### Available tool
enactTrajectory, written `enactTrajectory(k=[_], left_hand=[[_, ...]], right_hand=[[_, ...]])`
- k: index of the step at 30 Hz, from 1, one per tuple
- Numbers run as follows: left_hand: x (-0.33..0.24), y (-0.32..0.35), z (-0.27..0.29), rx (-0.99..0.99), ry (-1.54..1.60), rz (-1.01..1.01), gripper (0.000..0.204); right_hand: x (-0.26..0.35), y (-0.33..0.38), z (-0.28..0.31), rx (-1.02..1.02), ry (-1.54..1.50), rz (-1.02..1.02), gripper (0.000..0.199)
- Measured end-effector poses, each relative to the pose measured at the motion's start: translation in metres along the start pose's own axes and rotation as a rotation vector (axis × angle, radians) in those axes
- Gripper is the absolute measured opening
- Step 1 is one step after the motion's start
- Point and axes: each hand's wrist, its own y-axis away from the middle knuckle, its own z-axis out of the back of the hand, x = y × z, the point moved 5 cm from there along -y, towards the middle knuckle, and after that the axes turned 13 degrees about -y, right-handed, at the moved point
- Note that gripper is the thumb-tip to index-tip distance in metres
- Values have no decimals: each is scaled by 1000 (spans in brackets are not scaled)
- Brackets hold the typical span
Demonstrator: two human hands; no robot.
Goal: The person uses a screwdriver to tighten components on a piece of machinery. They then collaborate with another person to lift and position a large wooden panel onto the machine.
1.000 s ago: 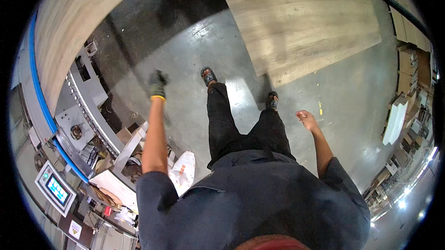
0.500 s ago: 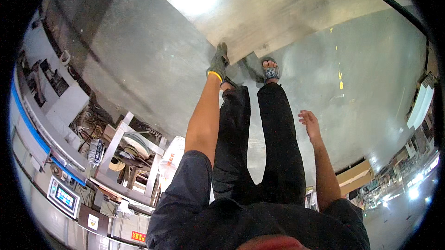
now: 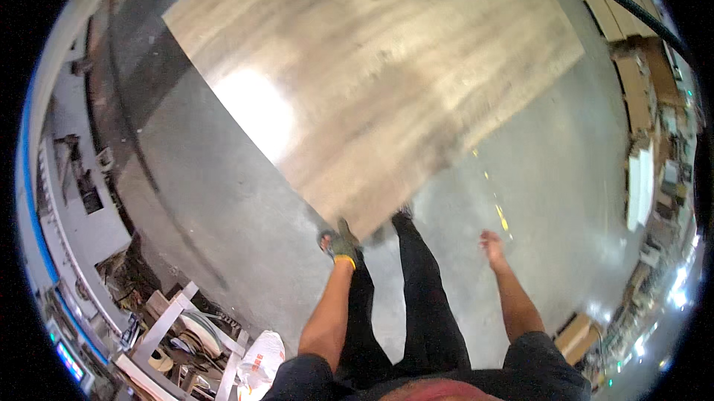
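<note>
A large flat board [image 3: 387, 81] with a pale brown wood-grain face spreads out in front of me, one corner pointing toward my feet. My left hand [image 3: 343, 243], in a dark grey-green glove with a yellow cuff, is closed on the edge by that near corner. The thumb lies on the upper face; the fingers below are hidden. Out to the right, my bare right hand [image 3: 491, 247] hangs away from the board, slightly blurred, its fingers loosely apart and nothing in them.
At the left stands a long grey machine [image 3: 93, 230] with a blue edge. A white frame [image 3: 167, 323] with discs and scraps is near a white sack [image 3: 262, 360]. Boxes and stacked panels [image 3: 639, 185] line the right side. Yellow marks [image 3: 502, 217] streak the grey floor.
The view has shifted, so much more of the board shows. My left hand keeps hold of its corner. My right hand stays free, and my feet have changed position.
</note>
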Motion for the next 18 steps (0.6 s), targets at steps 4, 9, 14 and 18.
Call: enactTrajectory(k=[4, 9, 14, 18], left_hand=[[-29, 44, 51, 54, 293, 113, 61], [-66, 111, 146, -123, 104, 47, 45], [-143, 227, 222, -327, 262, 179, 48], [-130, 249, 245, -480, 288, 214, 46]], right_hand=[[73, -143, -31, -134, -282, -112, 46], [181, -252, -37, 438, -984, -163, 72], [235, -220, -74, -2, -914, -283, 90], [251, -216, -105, 133, -718, -384, 62]])
